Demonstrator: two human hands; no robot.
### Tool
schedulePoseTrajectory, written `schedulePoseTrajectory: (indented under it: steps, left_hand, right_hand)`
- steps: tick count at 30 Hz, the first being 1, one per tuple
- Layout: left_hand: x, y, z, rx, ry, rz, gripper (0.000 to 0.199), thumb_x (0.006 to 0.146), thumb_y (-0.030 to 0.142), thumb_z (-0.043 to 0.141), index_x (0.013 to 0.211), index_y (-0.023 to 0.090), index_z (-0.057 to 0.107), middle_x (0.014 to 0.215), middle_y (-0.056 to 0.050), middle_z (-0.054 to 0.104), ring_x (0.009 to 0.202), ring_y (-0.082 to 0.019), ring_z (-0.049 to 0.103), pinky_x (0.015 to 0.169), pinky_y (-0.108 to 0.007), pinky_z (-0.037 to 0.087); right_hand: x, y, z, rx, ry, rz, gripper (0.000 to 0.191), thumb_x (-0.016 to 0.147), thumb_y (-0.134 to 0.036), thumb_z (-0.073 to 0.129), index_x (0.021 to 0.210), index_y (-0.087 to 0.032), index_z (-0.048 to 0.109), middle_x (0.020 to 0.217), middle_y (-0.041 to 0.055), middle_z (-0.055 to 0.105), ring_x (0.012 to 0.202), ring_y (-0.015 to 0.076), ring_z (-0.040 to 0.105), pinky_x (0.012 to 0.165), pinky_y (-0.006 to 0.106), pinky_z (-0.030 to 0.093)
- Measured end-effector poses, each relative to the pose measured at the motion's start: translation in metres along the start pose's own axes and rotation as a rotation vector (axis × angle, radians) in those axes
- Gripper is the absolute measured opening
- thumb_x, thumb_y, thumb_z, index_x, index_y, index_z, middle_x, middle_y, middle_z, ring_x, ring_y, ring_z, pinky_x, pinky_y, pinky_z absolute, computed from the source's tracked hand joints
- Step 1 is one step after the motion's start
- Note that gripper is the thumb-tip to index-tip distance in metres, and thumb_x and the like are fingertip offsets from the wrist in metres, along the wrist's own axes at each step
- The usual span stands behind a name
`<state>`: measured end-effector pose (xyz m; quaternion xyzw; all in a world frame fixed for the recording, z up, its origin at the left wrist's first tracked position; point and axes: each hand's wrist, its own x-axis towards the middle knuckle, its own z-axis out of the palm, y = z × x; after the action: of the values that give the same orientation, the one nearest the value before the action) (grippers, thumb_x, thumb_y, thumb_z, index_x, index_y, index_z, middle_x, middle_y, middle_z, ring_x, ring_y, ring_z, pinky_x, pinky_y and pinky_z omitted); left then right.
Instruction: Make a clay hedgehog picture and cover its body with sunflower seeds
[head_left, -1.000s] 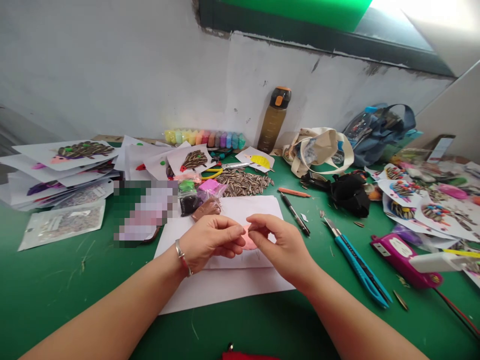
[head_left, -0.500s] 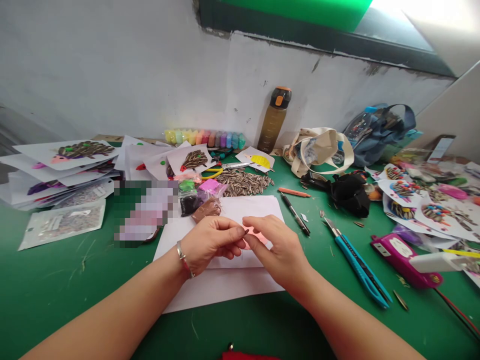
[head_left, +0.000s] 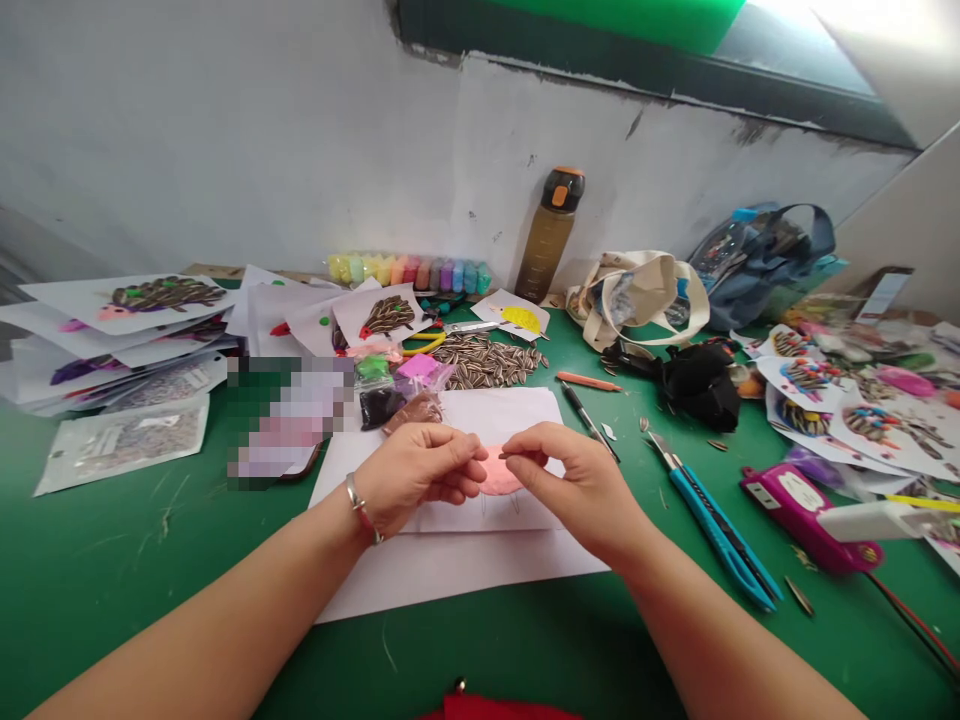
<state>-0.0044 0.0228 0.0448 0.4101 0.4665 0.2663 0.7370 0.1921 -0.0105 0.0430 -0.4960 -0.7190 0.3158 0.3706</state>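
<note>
My right hand [head_left: 581,485] pinches a small dark brown bit [head_left: 503,456] between thumb and forefinger; it may be clay, but it is too small to be sure. Opposite it, my left hand [head_left: 424,470] has its thumb and fingers closed together, and whatever they hold is hidden. Below and between both hands, a flat pink shape [head_left: 501,480] lies on white paper [head_left: 450,515], with thin drawn lines beneath it. A packet of brown clay [head_left: 416,410] rests just beyond my left hand.
Striped sunflower seeds [head_left: 487,362] are heaped behind the paper, near yellow-handled scissors [head_left: 425,345]. To the right lie a black pen [head_left: 589,420], an orange pencil [head_left: 589,382], a blue cutter [head_left: 716,525] and a magenta glue gun [head_left: 806,520]. Decorated sheets [head_left: 150,345] are stacked left.
My hands have drawn apart, uncovering more of the pink shape. The dark bit, earlier at my left fingertips, now shows between my right thumb and forefinger.
</note>
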Motion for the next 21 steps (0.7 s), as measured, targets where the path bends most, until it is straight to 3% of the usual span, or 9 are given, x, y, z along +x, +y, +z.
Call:
schedulePoseTrajectory:
  steps: [4,9,21]
  left_hand:
    - [0.006,-0.002,-0.007,0.093,0.090,0.060,0.034,0.068,0.043,0.077,0.078,0.011,0.069,0.071,-0.005,0.070,0.059,-0.011,0.063,0.056,-0.022,0.050]
    - [0.014,-0.007,-0.012,0.111,0.101,0.085,0.029,0.070,0.038,0.076,0.076,0.010,0.068,0.069,-0.006,0.069,0.057,-0.012,0.063,0.056,-0.024,0.052]
    - [0.018,-0.008,-0.012,0.158,0.128,0.065,0.019,0.079,0.028,0.067,0.073,0.010,0.068,0.067,-0.007,0.069,0.055,-0.013,0.063,0.054,-0.025,0.053]
  right_hand:
    - [-0.004,0.000,-0.012,-0.320,-0.154,-0.081,0.015,0.088,-0.012,0.054,0.084,-0.020,0.066,0.081,0.0014,0.064,0.080,0.0151,0.055,0.072,0.028,0.039]
    - [-0.007,0.000,-0.012,-0.645,-0.362,-0.122,0.021,0.092,-0.015,0.049,0.078,-0.019,0.063,0.075,0.0014,0.062,0.075,0.0151,0.051,0.069,0.029,0.032]
    - [-0.006,0.007,-0.003,-0.828,-0.461,-0.097,0.024,0.095,-0.019,0.045,0.076,-0.019,0.059,0.077,0.0013,0.061,0.074,0.0146,0.049,0.069,0.030,0.026]
